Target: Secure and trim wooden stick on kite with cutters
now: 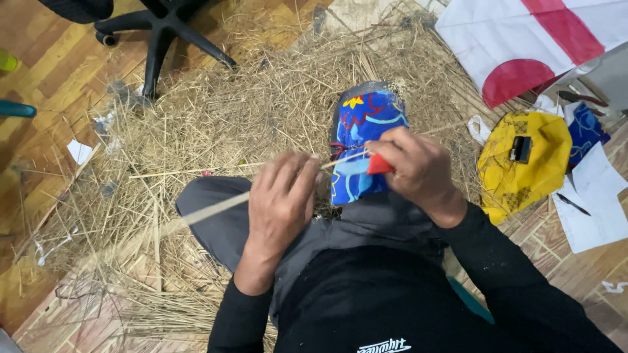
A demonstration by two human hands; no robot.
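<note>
I sit on the floor with my legs folded in grey trousers. My left hand [280, 204] grips a thin pale bamboo stick [216, 207] that runs from lower left toward the middle. My right hand [413, 167] pinches a small red-handled tool [379, 165] against the stick's upper end. Just beyond both hands lies a blue patterned cloth-covered object [366, 124] with red, yellow and light blue shapes, resting on my lap and the straw.
Dry straw [216, 117] covers the floor ahead and to my left. An office chair base [160, 29] stands at the top left. On the right lie a yellow bag [523, 173] with a small black box [521, 149], white paper sheets [598, 202] with a pen, and a white and red cloth [523, 39].
</note>
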